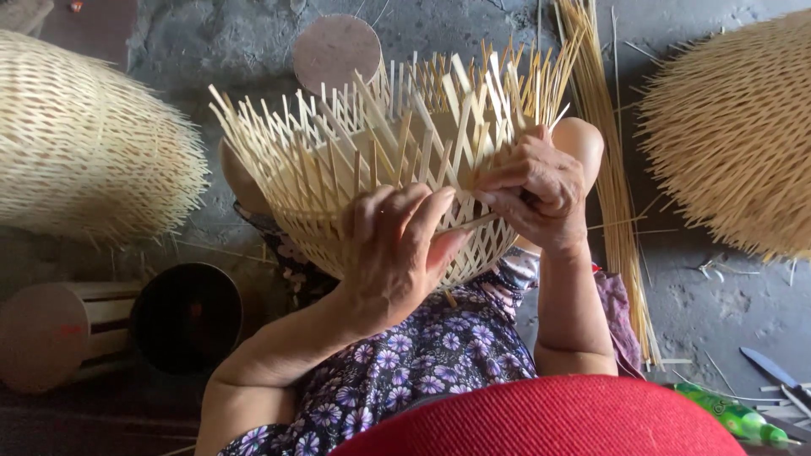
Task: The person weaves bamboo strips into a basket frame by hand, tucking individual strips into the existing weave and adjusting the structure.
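Currently I look down at two hands weaving a half-made bamboo basket [372, 160] resting on the lap, above a purple flowered dress [405, 355]. My left hand [393, 253] is spread flat against the woven wall, fingers together, steadying it. My right hand [536, 190] is closed on a thin loose strip [469, 224] near the rim, pinching it between crossing slats.

To do this well, I judge the strip should be kept taut and flat while the left hand braces the wall.

Counted: one basket in hand, two finished woven baskets, one at left [84, 143] and one at right [735, 135], one bundle of bamboo strips [612, 169] on the floor, one knife [773, 371], one green bottle [735, 414].
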